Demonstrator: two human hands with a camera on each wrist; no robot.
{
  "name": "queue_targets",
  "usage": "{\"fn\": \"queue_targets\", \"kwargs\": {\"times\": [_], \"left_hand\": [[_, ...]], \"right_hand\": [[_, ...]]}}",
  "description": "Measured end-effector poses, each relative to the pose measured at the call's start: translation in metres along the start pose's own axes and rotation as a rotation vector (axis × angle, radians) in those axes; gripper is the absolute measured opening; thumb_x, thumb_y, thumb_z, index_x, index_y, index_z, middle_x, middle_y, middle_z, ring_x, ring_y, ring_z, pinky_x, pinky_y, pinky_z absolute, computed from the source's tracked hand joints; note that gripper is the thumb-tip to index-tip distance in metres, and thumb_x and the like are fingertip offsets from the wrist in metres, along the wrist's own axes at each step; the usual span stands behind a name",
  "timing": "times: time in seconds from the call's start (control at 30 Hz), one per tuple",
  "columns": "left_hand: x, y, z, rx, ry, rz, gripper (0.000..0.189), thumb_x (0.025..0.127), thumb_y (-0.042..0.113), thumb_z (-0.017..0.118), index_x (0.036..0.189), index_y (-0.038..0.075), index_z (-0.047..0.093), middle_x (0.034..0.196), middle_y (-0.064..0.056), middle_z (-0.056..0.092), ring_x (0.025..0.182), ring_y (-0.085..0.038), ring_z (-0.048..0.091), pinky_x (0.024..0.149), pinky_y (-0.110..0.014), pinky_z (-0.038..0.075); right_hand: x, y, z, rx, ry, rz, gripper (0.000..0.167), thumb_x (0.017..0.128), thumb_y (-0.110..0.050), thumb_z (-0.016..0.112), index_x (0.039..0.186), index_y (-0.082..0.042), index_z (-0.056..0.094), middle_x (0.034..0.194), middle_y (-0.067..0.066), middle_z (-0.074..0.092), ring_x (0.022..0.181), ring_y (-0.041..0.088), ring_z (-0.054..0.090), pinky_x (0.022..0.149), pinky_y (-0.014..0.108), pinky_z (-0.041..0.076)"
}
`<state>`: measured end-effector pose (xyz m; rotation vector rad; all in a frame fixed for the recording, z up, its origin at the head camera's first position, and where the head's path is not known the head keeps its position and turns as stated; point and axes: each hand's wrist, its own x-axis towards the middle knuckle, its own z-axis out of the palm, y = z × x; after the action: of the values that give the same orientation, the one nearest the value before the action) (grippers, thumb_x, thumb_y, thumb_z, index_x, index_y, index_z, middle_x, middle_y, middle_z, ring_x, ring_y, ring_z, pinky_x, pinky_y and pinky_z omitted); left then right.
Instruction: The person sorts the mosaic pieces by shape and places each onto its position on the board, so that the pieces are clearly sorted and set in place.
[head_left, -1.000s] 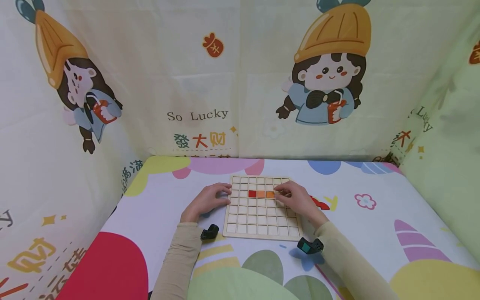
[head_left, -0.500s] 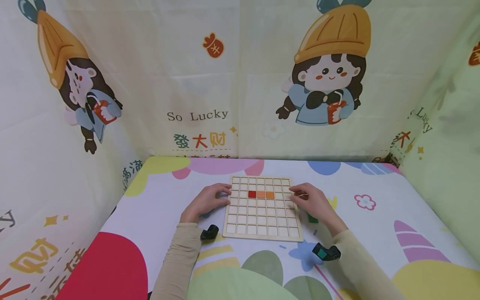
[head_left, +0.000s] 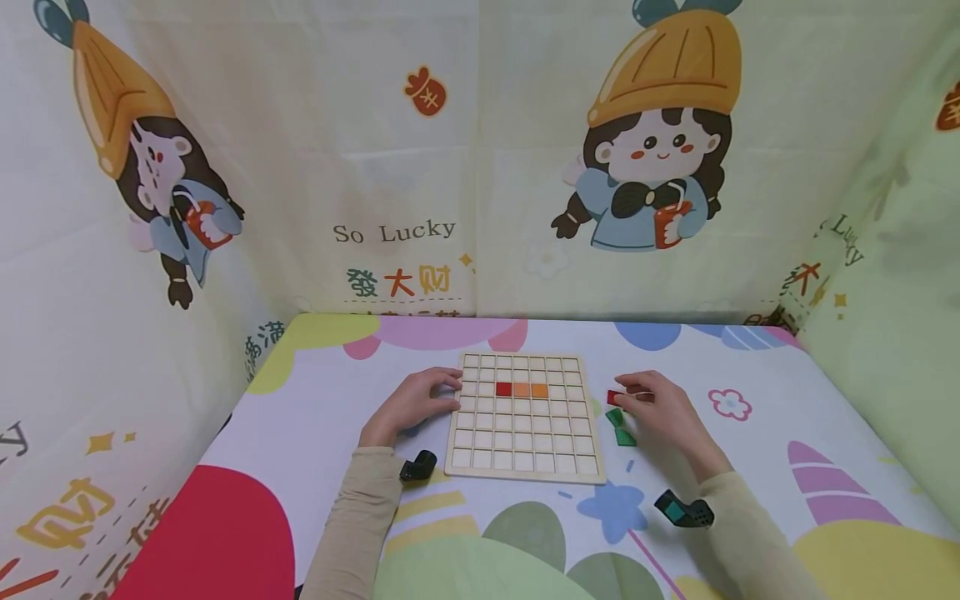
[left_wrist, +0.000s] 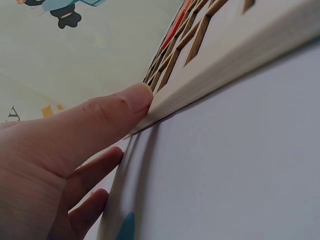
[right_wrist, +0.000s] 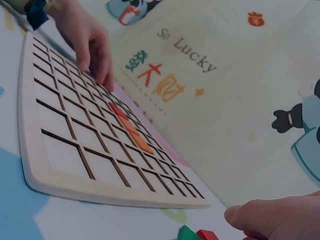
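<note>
Board of pale gridded wood (head_left: 527,423) is probably steadied by the relaxed left hand (head_left: 416,397); near the right hand (head_left: 663,408) (grip unclear), flat red tile (head_left: 612,397) and green tiles (head_left: 625,437) are seemingly placed for reach.

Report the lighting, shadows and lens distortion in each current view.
Head: bright, fairly even light, a soft shadow on the tablecloth below the right hand; left wrist: dimmer, with soft-edged shadow streaks on the cloth beside the left hand; right wrist: also dim, the outer edges of the board bowed, probably by the lens.
</note>
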<state>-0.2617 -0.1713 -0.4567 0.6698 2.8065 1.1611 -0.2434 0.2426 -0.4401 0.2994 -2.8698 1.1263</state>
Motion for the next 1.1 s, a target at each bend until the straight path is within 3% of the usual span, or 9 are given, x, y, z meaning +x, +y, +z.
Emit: {"fn": "queue_targets", "kwargs": {"times": [0.37, 0.67, 1.1], "left_hand": [[0.001, 0.001, -0.001, -0.013, -0.024, -0.043, 0.029, 0.085, 0.019, 0.077, 0.111, 0.010, 0.071, 0.137, -0.001, 0.058, 0.134, -0.023, 0.045, 0.113, -0.041, 0.034], [0.002, 0.001, -0.001, -0.011, -0.032, -0.045, 0.029, 0.086, 0.019, 0.077, 0.113, 0.011, 0.070, 0.138, -0.001, 0.057, 0.135, -0.023, 0.044, 0.114, -0.042, 0.033], [0.001, 0.003, -0.001, -0.010, -0.030, -0.050, 0.030, 0.085, 0.019, 0.077, 0.113, 0.010, 0.070, 0.138, -0.001, 0.057, 0.135, -0.022, 0.044, 0.113, -0.040, 0.034]], "right_hand": [[-0.001, 0.010, -0.004, -0.032, -0.013, 0.011, 0.040, 0.092, -0.021, 0.069, 0.127, -0.002, 0.061, 0.118, 0.018, 0.060, 0.103, 0.032, 0.059, 0.089, 0.049, 0.053], [-0.002, 0.012, 0.000, -0.049, -0.031, -0.027, 0.038, 0.089, -0.009, 0.070, 0.125, 0.000, 0.063, 0.118, 0.020, 0.061, 0.106, 0.036, 0.060, 0.092, 0.051, 0.052], [0.004, 0.018, 0.007, -0.100, -0.017, -0.088, 0.036, 0.087, -0.011, 0.074, 0.121, 0.000, 0.066, 0.116, 0.019, 0.062, 0.103, 0.034, 0.060, 0.089, 0.052, 0.054]]}}
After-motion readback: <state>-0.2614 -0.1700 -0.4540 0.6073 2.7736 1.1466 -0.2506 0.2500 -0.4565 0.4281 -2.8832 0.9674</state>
